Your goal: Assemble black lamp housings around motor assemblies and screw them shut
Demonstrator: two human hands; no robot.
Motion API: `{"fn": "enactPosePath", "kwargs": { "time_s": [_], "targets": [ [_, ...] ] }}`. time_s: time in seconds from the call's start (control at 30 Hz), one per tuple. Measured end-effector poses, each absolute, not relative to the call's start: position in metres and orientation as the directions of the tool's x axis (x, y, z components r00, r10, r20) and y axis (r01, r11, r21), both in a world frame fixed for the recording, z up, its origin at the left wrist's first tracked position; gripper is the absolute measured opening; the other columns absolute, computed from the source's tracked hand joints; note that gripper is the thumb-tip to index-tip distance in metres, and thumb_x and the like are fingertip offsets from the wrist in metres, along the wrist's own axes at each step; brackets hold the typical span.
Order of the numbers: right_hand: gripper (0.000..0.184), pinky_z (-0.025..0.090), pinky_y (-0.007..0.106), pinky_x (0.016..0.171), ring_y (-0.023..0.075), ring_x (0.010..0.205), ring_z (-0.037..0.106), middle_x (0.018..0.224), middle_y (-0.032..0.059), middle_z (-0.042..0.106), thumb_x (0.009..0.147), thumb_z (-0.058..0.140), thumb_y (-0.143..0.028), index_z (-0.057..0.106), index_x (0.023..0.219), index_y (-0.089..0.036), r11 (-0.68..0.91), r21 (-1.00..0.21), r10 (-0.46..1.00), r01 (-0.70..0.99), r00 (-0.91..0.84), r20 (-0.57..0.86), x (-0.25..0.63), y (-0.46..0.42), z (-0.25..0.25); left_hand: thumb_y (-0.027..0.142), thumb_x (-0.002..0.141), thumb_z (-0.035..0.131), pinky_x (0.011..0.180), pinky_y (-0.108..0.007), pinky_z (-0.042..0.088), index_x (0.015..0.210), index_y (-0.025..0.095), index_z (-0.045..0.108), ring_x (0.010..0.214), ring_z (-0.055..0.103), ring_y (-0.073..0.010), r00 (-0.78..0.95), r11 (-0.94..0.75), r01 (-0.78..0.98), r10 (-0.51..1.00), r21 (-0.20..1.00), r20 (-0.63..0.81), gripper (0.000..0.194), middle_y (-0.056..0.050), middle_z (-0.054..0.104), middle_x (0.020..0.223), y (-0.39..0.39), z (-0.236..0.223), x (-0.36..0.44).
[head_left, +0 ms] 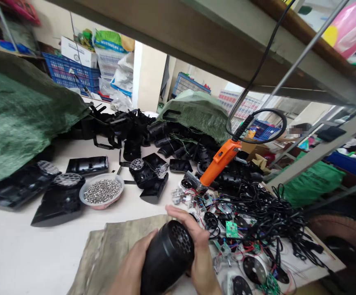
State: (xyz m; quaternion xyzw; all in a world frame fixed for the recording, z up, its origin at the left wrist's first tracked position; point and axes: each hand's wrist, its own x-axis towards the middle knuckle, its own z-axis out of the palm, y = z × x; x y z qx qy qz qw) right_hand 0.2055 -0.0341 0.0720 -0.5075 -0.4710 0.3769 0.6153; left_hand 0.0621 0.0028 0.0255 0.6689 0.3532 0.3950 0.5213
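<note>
A smooth black plastic cylinder (161, 264), its round end (180, 238) pierced honeycomb-fashion, is clasped between the curved fingers of the left hand (134, 264) and right hand (202, 250).

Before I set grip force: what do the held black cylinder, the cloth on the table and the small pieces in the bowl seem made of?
Black cylinder: probably plastic, satin, judging by soft highlights.
Cloth: likely woven fabric, matte, with visible creases; fibre unclear.
Small pieces: apparently metal, shiny, from their bright silvery glints.

White table (8, 250) with brown cloth (116, 246), bowl (102, 206) of screws (102, 191), black casings (57, 205), tangled cables (266, 215).
</note>
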Motion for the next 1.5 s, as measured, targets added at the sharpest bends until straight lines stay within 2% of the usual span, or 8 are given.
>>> {"fn": "enactPosePath", "kwargs": {
  "time_s": [0.1,0.4,0.57,0.7,0.93,1.07,1.3,1.5],
  "targets": [
    [0.077,0.025,0.039,0.109,0.0263,0.126,0.044,0.13,0.0069,0.056,0.081,0.022,-0.077,0.06,0.122,-0.024,0.266,-0.913,0.95,0.31,0.078,0.303,0.216,-0.037,0.08,0.039,0.07,0.07,0.088,-0.046,0.051,0.12,0.03,0.057,0.112,0.058,-0.0351,0.402,-0.274,0.11,0.891,0.955,0.209,0.053,-0.006,0.064,0.121,-0.002,0.023,0.056],
    [0.052,0.04,0.031,0.091,0.0188,0.098,0.059,0.096,0.0047,0.068,0.096,0.026,-0.051,0.069,0.093,-0.023,0.113,-0.97,0.941,0.217,0.289,0.175,0.203,-0.018,0.065,0.022,0.059,0.06,0.093,-0.044,0.048,0.13,0.024,0.044,0.111,0.059,-0.0332,0.366,-0.395,0.262,0.885,0.881,0.289,0.073,-0.01,0.06,0.126,-0.008,0.012,0.062],
    [0.051,0.045,0.036,0.091,0.0204,0.101,0.061,0.112,0.008,0.064,0.092,0.028,-0.058,0.058,0.109,-0.021,0.069,-0.987,0.981,0.142,0.173,0.094,0.205,0.007,0.076,0.031,0.059,0.068,0.101,-0.047,0.042,0.136,0.02,0.035,0.12,0.052,-0.0345,0.348,-0.049,0.177,0.937,0.983,-0.016,0.084,-0.013,0.054,0.135,-0.003,0.031,0.058],
    [0.046,0.044,0.032,0.093,0.0197,0.109,0.057,0.121,0.0058,0.06,0.082,0.054,-0.052,0.053,0.118,-0.023,0.01,-0.92,0.999,0.391,-0.042,-0.007,0.201,0.026,0.092,0.053,0.071,0.061,0.099,-0.047,0.044,0.133,0.015,0.042,0.118,0.055,-0.0339,0.363,0.18,0.144,0.905,0.973,-0.221,0.076,-0.015,0.059,0.129,0.006,0.034,0.041],
    [0.033,0.048,0.033,0.077,0.0232,0.089,0.064,0.097,0.007,0.07,0.081,0.058,-0.047,0.066,0.098,-0.02,0.059,-0.702,0.957,0.71,-0.239,-0.161,0.184,0.048,0.096,0.053,0.085,0.047,0.102,-0.05,0.039,0.141,0.017,0.035,0.126,0.047,-0.0314,0.226,-0.161,0.484,0.973,0.86,0.055,0.068,-0.015,0.047,0.141,0.039,0.042,-0.007],
    [0.03,0.041,0.035,0.094,0.021,0.109,0.057,0.115,0.0073,0.064,0.092,0.047,-0.039,0.064,0.108,-0.02,0.162,-0.569,0.969,0.806,-0.239,-0.063,0.171,0.074,0.11,0.041,0.091,0.036,0.096,-0.038,0.046,0.129,0.019,0.051,0.116,0.055,-0.0255,0.361,-0.461,0.698,0.887,0.547,0.287,0.046,-0.01,0.059,0.128,0.092,0.068,-0.02],
    [0.027,0.049,0.044,0.087,0.0209,0.102,0.059,0.115,0.0071,0.059,0.089,0.058,-0.033,0.058,0.11,-0.016,0.156,-0.375,0.971,0.914,-0.212,-0.111,0.139,0.146,0.102,0.026,0.08,0.06,0.074,-0.037,0.048,0.083,0.016,0.068,0.078,0.064,-0.0228,0.46,-0.466,0.821,0.882,0.329,0.1,0.013,-0.007,0.069,0.081,0.172,0.069,-0.004],
    [0.025,0.05,0.041,0.084,0.0191,0.097,0.061,0.109,0.006,0.061,0.089,0.057,-0.034,0.059,0.107,-0.016,0.179,-0.426,0.974,0.887,-0.22,-0.048,0.137,0.151,0.092,0.031,0.087,0.047,0.062,-0.03,0.041,0.078,0.02,0.067,0.072,0.063,-0.0243,0.426,-0.449,0.822,0.893,0.349,0.145,0.025,-0.008,0.069,0.076,0.161,0.066,-0.007]
  ]
}}
